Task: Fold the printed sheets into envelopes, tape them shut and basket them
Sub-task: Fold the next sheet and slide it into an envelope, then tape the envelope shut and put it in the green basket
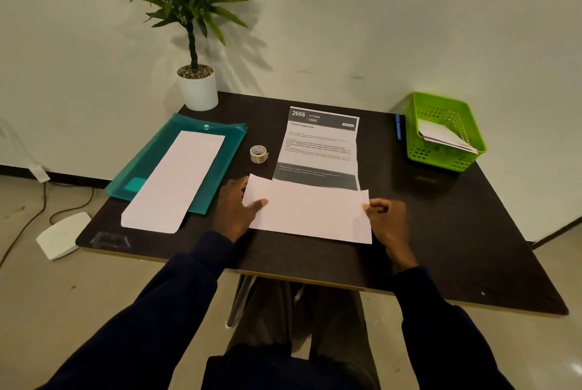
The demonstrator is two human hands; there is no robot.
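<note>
- The printed sheet (318, 147) lies on the desk, text up, reaching away from your left grip (234, 210) and right grip (389, 221). Its near part is folded over, white back up, and each grip pinches one end of that flap.
- The clear tape roll (259, 154) sits just beyond your left grip, beside the sheet's left edge.
- The green basket (441, 161) stands well beyond your right grip, off to its right, with folded envelopes (445, 137) leaning inside.

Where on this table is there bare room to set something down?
The widest bare patch is the near right corner of the table, in front of the green basket and right of the right hand. A narrower strip lies between the printed sheet and the basket. The left is crowded: teal folder, paper stack, tape roll and plant pot.
</note>
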